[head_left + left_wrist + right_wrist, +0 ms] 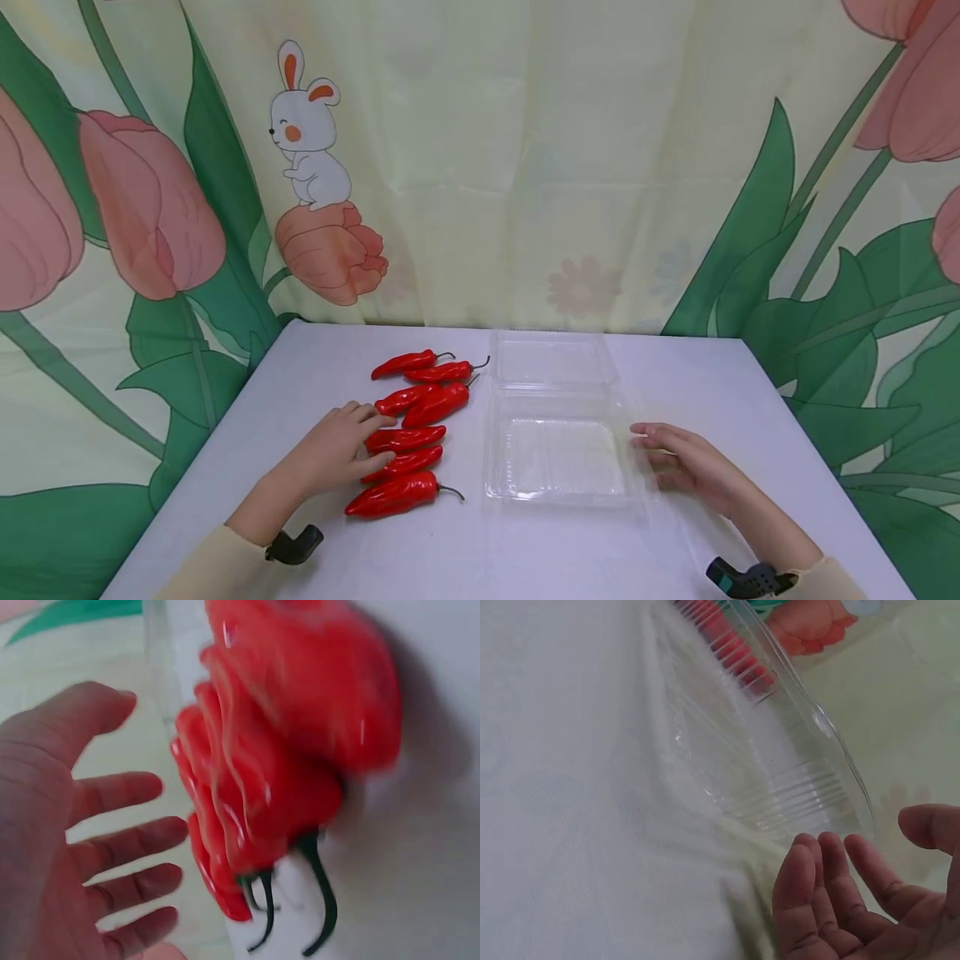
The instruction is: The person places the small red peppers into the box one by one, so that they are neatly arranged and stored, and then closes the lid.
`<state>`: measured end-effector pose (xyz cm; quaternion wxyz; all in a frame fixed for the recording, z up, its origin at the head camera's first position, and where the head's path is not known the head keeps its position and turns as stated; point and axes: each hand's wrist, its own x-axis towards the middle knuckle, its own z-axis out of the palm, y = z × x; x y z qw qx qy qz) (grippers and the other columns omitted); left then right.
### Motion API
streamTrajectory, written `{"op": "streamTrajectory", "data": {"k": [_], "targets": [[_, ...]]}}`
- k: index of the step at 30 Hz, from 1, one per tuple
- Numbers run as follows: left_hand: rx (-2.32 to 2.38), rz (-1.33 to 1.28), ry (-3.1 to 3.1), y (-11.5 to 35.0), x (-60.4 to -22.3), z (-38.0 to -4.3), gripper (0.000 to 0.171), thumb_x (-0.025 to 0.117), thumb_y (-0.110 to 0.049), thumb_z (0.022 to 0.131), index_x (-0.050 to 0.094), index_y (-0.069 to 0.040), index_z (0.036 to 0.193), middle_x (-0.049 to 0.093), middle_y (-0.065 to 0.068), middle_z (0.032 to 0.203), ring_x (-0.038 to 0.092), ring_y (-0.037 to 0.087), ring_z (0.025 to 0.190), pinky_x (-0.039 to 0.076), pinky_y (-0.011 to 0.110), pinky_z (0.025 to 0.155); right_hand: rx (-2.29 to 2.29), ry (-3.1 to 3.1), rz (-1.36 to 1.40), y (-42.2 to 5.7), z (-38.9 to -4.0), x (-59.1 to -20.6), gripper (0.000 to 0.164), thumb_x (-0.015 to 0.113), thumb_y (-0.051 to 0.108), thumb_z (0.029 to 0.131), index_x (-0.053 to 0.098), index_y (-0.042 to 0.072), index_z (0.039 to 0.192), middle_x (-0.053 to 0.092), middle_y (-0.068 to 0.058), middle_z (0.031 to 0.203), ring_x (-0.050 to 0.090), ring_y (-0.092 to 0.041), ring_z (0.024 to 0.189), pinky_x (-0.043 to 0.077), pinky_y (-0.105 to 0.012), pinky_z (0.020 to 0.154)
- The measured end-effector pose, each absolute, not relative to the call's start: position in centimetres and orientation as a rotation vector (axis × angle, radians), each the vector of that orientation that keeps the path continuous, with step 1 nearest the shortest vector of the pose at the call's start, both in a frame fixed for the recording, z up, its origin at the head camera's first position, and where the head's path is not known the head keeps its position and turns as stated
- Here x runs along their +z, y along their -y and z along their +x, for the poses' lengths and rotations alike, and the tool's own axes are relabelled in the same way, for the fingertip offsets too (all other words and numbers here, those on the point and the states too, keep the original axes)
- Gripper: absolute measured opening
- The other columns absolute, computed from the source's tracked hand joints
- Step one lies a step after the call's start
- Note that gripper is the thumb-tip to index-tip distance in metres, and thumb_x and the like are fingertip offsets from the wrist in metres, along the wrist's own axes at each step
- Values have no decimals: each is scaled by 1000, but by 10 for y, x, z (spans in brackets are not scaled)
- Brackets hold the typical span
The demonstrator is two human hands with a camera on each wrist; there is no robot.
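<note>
Head view: seven red peppers (416, 436) are lying in a loose column toward the desk's (525, 550) left edge. Left hand (333, 450) is hovering at the middle ones, fingers spread, gripping nothing. Clear container (564, 458) is lying open to their right, reaching the far edge. Right hand (697, 471) is hovering beside it, right-edge side, fingers loosely bent, holding nothing.

The left hand (336, 448) spreads 5 digits; the right hand (697, 468) bends its fingers loosely.
</note>
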<state>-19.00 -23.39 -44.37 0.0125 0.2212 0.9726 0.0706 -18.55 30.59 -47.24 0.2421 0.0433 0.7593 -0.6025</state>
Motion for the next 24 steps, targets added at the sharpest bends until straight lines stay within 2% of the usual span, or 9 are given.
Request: {"op": "streamTrajectory", "data": {"k": [8,14,19,24], "targets": [[260,700,-2952,217,-437,-162,55,87,-46,77,72,-20,124,64,2,117,58,20,111,61,46,84,-1731,-1992,156,-295,-178,-479,58,54,41,107,48,4,150,60,-6,132,57,-17,110,59,-33,78],[331,686,-2874,209,-437,-147,55,90,-44,74,73,-20,121,64,-2,110,60,17,106,63,41,79,-1854,-1850,174,-297,-177,-477,43,56,34,107,56,12,144,58,1,121,59,-12,101,60,-27,76],[370,642,-2837,205,-445,-140,55,92,-42,73,72,-21,120,62,-4,106,60,14,99,63,38,76,-1910,-1789,207,-298,-177,-474,31,59,29,106,61,18,135,59,1,111,61,-10,89,60,-25,74],[386,579,-2853,202,-452,-136,59,95,-36,69,72,-20,120,62,-4,106,61,14,99,64,38,76,-1933,-1772,185,-298,-178,-474,28,58,25,107,59,15,134,60,1,106,61,-9,83,60,-25,73]]}}
